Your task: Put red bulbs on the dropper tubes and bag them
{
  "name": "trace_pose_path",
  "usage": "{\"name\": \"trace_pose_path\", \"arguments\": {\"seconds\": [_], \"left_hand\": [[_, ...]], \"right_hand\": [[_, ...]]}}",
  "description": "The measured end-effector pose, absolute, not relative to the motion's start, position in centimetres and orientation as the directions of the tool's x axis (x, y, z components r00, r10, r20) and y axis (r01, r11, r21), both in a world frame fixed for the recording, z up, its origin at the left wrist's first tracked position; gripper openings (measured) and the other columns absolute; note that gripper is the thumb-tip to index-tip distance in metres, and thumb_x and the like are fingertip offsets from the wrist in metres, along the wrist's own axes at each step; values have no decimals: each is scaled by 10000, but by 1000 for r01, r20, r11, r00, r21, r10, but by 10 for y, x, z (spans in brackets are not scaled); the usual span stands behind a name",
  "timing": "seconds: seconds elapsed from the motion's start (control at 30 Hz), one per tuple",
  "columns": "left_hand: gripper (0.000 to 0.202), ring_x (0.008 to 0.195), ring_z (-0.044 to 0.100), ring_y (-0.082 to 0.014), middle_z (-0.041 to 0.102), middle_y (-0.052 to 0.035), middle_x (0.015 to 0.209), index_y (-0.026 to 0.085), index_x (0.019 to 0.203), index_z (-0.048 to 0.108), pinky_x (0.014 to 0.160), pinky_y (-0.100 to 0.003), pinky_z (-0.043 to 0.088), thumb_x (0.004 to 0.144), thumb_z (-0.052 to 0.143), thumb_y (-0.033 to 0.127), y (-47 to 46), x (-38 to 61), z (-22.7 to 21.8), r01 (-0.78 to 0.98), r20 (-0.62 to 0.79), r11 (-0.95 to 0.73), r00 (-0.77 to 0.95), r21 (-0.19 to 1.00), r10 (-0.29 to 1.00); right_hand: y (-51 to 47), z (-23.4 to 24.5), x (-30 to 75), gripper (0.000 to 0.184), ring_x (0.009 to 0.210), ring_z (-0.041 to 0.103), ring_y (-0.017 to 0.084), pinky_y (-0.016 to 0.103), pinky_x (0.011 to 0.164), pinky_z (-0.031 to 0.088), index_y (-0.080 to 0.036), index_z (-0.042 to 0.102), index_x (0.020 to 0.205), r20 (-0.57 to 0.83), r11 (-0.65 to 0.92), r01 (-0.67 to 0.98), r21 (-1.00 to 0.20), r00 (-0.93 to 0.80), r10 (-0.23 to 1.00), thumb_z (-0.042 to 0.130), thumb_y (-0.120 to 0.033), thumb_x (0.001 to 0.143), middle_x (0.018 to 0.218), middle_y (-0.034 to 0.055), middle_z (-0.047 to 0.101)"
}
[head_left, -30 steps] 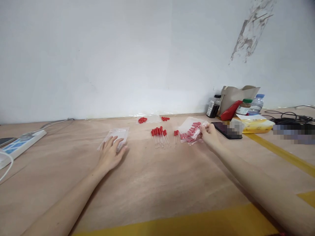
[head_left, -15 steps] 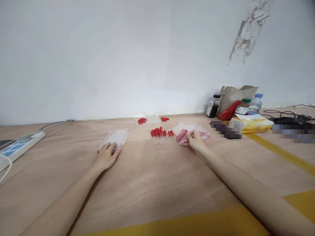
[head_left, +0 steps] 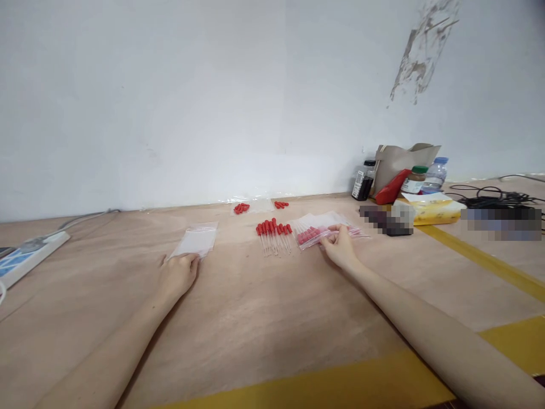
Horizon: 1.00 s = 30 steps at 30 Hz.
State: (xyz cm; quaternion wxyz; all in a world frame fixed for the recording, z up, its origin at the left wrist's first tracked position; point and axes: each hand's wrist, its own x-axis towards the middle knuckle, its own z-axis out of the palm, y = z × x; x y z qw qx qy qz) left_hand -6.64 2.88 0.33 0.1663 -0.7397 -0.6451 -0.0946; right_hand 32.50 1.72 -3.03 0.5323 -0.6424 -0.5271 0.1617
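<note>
My left hand point(head_left: 181, 272) rests at the near edge of a stack of clear zip bags point(head_left: 196, 240) on the left, its fingers curled down against that edge. My right hand point(head_left: 340, 247) pinches the near, zip edge of a clear zip bag point(head_left: 305, 241) that holds several droppers with red bulbs. This bag lies over a pile of other filled bags point(head_left: 330, 218). Between the hands, several loose droppers point(head_left: 272, 236) with red bulbs and clear stems lie side by side, bulbs pointing away from me.
By the wall lie red rubber bulbs point(head_left: 241, 208) and clear plastic. A power strip point(head_left: 38, 255) sits at left. At right stand a dark bottle point(head_left: 364, 180), a grey bag point(head_left: 398, 165), a green-lidded jar point(head_left: 415, 180), a yellow tissue pack point(head_left: 434, 210) and black cables point(head_left: 502, 199).
My left fingers have drawn back from the top of the bag stack and curled at its near edge. The bag in my right hand now lies flatter on the pile. The view has shifted slightly.
</note>
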Motion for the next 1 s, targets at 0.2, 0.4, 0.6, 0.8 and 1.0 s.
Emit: {"name": "trace_pose_path", "arguments": {"seconds": [0.2, 0.4, 0.6, 0.8, 1.0], "left_hand": [[351, 800, 581, -255, 640, -87, 804, 171, 705, 611, 717, -356, 378, 862, 324, 298, 11, -43, 14, 953, 456, -204, 287, -223, 843], [319, 737, 569, -168, 618, -39, 764, 187, 748, 597, 665, -272, 421, 894, 350, 326, -33, 1, 14, 708, 330, -699, 639, 102, 695], [227, 873, 578, -156, 645, -28, 922, 234, 968, 613, 802, -289, 439, 891, 400, 250, -54, 13, 18, 304, 233, -907, 897, 292, 375], [177, 867, 604, -178, 674, -51, 867, 214, 860, 654, 874, -352, 439, 813, 484, 200, -53, 5, 28, 137, 213, -830, 932, 540, 292], [256, 1158, 445, -239, 568, -57, 1166, 226, 1009, 622, 993, -416, 335, 773, 554, 300, -50, -7, 19, 277, 203, -807, 878, 522, 433]], "right_hand": [[6, -21, 311, 102, 546, 503, 143, 250, 539, 359, -193, 546, 762, 451, 152, 741, -654, 221, 865, 489, -250, 699, 588, -7, 547], [7, 0, 291, 156, 816, 557, 186, 274, 694, 380, -196, 614, 767, 432, 166, 887, -431, 41, 901, 460, -200, 741, 852, 55, 639], [40, 14, 264, 235, 905, 572, 245, 308, 713, 412, -162, 579, 949, 256, 22, 934, -356, 75, 964, 463, -164, 745, 946, 132, 626], [67, 11, 246, 342, 876, 595, 279, 333, 670, 456, -99, 512, 1032, 142, -121, 920, -373, 185, 972, 529, -139, 693, 932, 176, 610], [70, 13, 234, 351, 987, 547, 290, 354, 764, 439, -34, 460, 1091, 138, -164, 911, -379, 231, 963, 447, -77, 744, 1001, 222, 559]]}}
